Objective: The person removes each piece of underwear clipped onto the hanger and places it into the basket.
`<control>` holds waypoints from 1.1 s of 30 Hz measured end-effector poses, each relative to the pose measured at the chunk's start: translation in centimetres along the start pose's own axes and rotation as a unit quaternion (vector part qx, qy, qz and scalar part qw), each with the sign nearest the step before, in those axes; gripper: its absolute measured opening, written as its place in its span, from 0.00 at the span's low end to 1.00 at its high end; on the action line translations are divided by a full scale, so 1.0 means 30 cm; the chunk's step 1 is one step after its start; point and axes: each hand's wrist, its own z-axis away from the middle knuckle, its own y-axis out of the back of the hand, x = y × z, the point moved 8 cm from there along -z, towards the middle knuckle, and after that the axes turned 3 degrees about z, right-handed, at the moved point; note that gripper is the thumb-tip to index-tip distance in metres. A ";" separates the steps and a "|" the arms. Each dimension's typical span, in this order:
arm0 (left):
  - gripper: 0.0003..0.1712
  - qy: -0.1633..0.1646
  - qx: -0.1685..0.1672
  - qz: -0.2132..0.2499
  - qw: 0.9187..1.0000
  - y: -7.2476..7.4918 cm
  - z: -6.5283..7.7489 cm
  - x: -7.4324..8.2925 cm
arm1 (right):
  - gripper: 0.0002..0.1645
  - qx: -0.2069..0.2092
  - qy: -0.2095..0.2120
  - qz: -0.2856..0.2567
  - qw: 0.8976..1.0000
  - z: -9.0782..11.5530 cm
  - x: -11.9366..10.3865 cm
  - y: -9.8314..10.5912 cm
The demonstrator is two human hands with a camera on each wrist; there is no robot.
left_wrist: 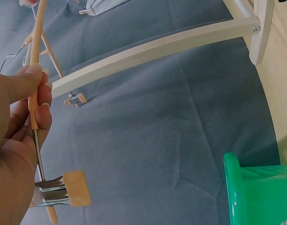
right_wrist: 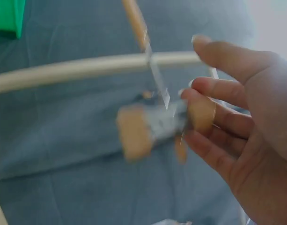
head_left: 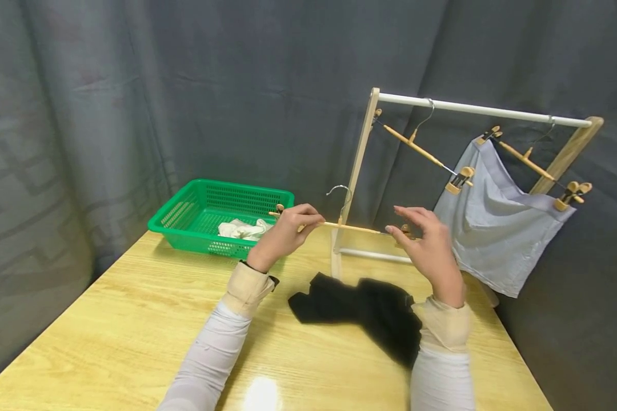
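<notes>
A wooden clip hanger (head_left: pixel 357 228) with a metal hook is held up over the table. My left hand (head_left: pixel 290 231) pinches its bar between thumb and fingers, close to one clip (left_wrist: pixel 63 190). Around the clip at the other end (right_wrist: pixel 155 126), my right hand (right_wrist: pixel 241 122) has thumb and fingers spread apart; the fingertips are close to the clip, but blur hides whether they touch it. Beneath the hands a crumpled black garment (head_left: pixel 362 308) lies on the wooden table (head_left: pixel 133 319).
A green basket (head_left: pixel 221 245) with white cloth (head_left: pixel 241 229) inside stands at the back left. On the right is a rack (head_left: pixel 473 108) bearing a bare clip hanger (head_left: pixel 416 148) and another hanger with light grey shorts (head_left: pixel 504 222) clipped on. Dark curtains (head_left: pixel 247 85) hang behind.
</notes>
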 end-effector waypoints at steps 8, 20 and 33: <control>0.10 -0.003 -0.008 -0.003 1.000 -0.010 -0.005 0.005 | 0.23 -0.054 0.067 -0.023 0.996 -0.022 -0.127 -0.117; 0.10 -0.004 -0.023 -0.007 1.000 -0.036 0.007 0.010 | 0.14 -0.170 0.015 0.008 0.985 -0.002 -0.110 -0.244; 0.13 -0.017 0.015 -0.068 0.997 -0.057 -0.017 0.063 | 0.09 -0.127 0.058 -0.010 0.990 -0.016 -0.076 -0.186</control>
